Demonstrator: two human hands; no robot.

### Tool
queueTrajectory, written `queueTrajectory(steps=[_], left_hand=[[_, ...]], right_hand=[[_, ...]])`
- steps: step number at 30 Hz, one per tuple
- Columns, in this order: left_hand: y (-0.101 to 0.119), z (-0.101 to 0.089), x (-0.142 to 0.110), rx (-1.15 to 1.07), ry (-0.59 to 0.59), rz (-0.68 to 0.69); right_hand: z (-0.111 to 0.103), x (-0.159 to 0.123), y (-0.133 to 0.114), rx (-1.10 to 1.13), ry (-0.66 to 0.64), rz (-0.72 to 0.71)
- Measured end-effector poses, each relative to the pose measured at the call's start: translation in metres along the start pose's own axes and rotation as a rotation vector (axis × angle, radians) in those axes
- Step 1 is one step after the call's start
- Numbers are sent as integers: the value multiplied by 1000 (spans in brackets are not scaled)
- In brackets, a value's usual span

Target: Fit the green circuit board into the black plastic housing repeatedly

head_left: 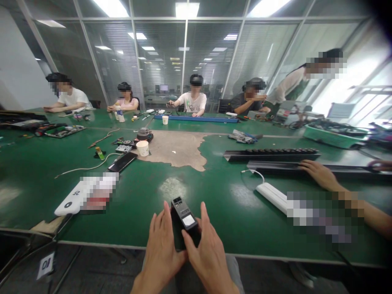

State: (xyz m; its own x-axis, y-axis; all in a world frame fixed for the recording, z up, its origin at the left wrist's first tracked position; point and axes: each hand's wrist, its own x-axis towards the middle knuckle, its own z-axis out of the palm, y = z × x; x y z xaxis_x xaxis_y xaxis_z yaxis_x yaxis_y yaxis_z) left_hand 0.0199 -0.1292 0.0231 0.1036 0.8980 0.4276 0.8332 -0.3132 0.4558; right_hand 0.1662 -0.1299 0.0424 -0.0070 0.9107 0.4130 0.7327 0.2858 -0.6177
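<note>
Both of my hands sit at the near edge of the green workbench (pixel 128 208). My left hand (pixel 162 245) and my right hand (pixel 208 255) press from either side on a black handheld electronic device (pixel 183 216). Its top face carries a small pale panel and dark square openings. My palms and fingers hide its lower part.
A white power strip (pixel 271 197) with a white cable lies to the right, and a co-worker's hand (pixel 321 174) rests on a black rail (pixel 306 166). A white blurred box (pixel 82 196), black phone (pixel 122 161) and paper cup (pixel 142 148) lie ahead. Several seated people work across the table.
</note>
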Motion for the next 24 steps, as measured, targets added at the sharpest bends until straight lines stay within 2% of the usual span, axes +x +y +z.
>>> queueTrajectory(steps=[6,12,17,24], left_hand=[[-3,-1,35,-81,-95,-6],[-12,15,75,-15,-76,-35],[-12,28,103,-11,-124,49],[-37,29,146,23,-189,44]], right_hand=[[7,39,17,-15,0,20],[9,64,33,1,14,-10],[12,80,40,-48,54,28],[19,118,41,-195,-6,-31]])
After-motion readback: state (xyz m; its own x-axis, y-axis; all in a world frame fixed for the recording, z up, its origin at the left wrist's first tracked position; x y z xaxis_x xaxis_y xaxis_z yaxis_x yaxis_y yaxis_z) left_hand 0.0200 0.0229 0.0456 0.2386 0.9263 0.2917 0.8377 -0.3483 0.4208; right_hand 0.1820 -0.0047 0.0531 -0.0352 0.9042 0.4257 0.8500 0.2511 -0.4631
